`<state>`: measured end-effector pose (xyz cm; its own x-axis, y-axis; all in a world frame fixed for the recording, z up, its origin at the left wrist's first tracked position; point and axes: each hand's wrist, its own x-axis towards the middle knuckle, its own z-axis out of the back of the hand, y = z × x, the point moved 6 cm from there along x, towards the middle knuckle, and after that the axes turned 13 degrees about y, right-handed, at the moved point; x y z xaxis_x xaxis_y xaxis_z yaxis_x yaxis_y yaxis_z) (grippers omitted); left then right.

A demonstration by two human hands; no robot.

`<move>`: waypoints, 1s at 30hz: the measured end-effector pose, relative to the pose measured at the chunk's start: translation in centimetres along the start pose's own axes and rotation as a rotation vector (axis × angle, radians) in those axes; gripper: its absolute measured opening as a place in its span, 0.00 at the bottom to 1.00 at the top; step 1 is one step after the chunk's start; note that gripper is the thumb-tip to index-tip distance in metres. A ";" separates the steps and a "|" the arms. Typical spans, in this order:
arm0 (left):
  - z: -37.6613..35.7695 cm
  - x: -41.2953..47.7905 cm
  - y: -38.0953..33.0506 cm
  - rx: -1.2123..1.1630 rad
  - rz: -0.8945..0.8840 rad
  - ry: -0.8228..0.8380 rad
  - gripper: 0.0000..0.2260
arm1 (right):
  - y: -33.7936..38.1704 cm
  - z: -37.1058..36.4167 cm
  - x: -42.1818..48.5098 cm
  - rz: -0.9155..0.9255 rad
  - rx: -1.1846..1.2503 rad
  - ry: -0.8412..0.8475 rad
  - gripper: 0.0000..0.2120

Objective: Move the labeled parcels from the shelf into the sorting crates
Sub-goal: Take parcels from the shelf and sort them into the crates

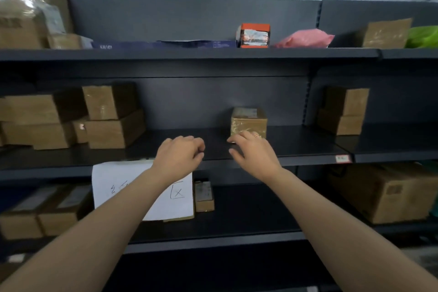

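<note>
Head view: both bare arms reach in over the middle shelf of a dark metal rack.
Left hand: it hovers above the shelf board with its fingers loosely curled under and nothing in them.
Right hand: its fingers are spread and slightly bent, with a ring on one. The fingertips are at the lower front of the small parcel. I cannot tell whether they touch it, and no grip is closed.
Small parcel: a tape-wrapped brown box standing alone toward the back of the middle shelf, well apart from the stacked boxes on either side. A pale label lies on its top.
Step in hand: this looks like the reach for the lone parcel, before any lift.
Doing it well: bring the left hand across to the parcel's free left side and take it between both palms. The glossy tape may be slippery, so a side squeeze should hold better than a fingertip pinch. Draw it forward off the shelf rather than up toward the board above.
Sorting crates: none in view.
Paper sign: a white sheet hung from the shelf edge, with handwritten characters partly hidden by the left forearm.
Blue flat box: it sits on the top shelf, and its print reads roughly "K8161".
Parcel label: too blurred to read.
Shelf-edge tag: red and white, illegible.
</note>
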<state>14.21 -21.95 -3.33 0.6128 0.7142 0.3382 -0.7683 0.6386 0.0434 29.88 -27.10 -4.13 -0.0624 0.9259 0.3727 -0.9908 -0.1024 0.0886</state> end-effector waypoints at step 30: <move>-10.9 18.2 17.0 -0.989 0.523 0.100 0.19 | -6.0 -12.7 24.9 -0.488 1.359 0.337 0.25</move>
<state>14.27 5.02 -6.74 0.3042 0.9524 0.0177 -0.4778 0.1686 -0.8622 32.80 1.18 -7.07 0.0225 0.9873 -0.1571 -0.0647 0.1583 0.9853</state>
